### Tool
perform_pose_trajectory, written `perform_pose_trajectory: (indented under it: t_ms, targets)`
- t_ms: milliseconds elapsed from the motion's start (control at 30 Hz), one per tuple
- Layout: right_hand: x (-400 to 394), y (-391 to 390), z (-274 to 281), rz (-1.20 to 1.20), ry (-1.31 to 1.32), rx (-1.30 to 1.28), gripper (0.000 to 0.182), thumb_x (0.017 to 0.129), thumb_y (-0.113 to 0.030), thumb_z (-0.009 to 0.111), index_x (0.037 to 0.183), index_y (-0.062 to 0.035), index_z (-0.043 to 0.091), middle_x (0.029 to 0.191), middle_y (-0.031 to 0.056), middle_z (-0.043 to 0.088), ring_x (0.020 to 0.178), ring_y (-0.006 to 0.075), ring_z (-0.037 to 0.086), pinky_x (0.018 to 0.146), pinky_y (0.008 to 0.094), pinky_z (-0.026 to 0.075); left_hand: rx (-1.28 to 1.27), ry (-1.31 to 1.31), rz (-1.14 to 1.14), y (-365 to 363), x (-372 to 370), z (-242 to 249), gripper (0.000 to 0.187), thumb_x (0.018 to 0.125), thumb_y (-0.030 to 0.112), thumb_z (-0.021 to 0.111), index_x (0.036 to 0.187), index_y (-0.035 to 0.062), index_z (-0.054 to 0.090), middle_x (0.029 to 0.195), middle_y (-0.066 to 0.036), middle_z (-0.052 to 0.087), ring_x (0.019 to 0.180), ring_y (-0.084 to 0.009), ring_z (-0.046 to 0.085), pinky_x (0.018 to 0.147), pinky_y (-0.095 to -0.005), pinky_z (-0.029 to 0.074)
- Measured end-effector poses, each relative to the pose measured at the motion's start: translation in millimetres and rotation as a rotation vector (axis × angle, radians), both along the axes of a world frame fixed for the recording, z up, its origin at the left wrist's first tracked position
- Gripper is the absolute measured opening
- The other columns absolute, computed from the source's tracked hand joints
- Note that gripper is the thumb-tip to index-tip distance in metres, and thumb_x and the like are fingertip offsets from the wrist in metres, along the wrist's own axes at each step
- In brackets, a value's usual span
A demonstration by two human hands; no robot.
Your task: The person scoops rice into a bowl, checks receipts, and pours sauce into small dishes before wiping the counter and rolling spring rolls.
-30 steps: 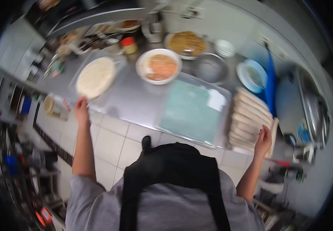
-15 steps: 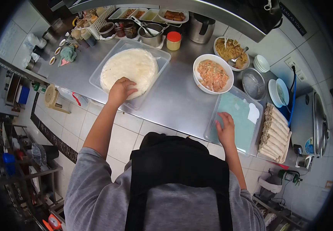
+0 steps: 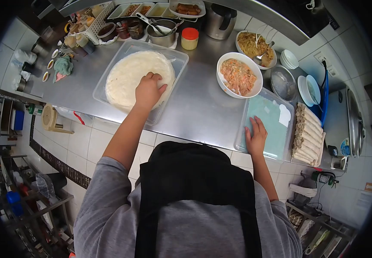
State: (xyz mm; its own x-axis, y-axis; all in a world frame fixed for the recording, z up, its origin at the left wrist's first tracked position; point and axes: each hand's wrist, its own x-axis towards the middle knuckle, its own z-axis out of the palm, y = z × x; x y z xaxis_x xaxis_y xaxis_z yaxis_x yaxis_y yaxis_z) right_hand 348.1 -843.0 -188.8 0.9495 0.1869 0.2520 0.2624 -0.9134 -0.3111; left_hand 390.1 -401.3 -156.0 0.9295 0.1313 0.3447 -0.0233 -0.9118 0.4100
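My left hand (image 3: 150, 90) is over the right part of a stack of thin round white wrappers (image 3: 130, 75). Its fingers are bent, the thumb stands apart from them, and nothing shows in its grasp. The stack lies in a clear plastic container (image 3: 104, 86). My right hand (image 3: 257, 136) rests with fingers extended at the left side of a pale green board (image 3: 272, 124) in a clear shallow tray; it holds nothing. A white piece (image 3: 284, 115) lies on that board. Behind it stands a white bowl of orange-pink chopped filling (image 3: 238, 76).
Rolled wrappers (image 3: 308, 135) are stacked right of the tray. A noodle bowl (image 3: 256, 48), metal bowl (image 3: 283, 82) and small white bowls (image 3: 289, 58) stand behind. A red-lidded jar (image 3: 190, 38), a pot with utensils (image 3: 163, 38) and a kettle (image 3: 220, 21) line the back.
My left hand has moved right and a little farther forward across the wrapper stack. My right hand has shifted slightly forward and right onto the green board.
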Motion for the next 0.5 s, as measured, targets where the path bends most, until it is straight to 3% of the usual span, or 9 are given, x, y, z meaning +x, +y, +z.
perform_pose_trajectory:
  t_ms: [233, 500]
  targets:
    - [0.4, -2.3, -2.9, -0.014, 0.011, 0.013, 0.044, 0.089, -0.02, 0.067, 0.131, -0.01, 0.059, 0.141, 0.0113, 0.052, 0.133, 0.03, 0.047, 0.109, 0.0444, 0.032, 0.198, 0.166, 0.086, 2.5, 13.6, -12.7, 0.024, 0.081, 0.025, 0.074, 0.098, 0.0095, 0.067, 0.099, -0.007, 0.065, 0.089, -0.0284, 0.064, 0.073, -0.0406, 0.054]
    - [1.3, -0.8, -0.1, -0.004, -0.013, 0.01, 0.045, 0.087, -0.015, 0.067, 0.131, -0.0087, 0.059, 0.14, 0.0123, 0.053, 0.131, 0.031, 0.049, 0.108, 0.0446, 0.034, 0.183, 0.045, 0.081, -8.4, 17.2, -3.2, 0.016, 0.083, 0.022, 0.071, 0.092, 0.009, 0.069, 0.092, -0.008, 0.067, 0.084, -0.0288, 0.066, 0.07, -0.0406, 0.055]
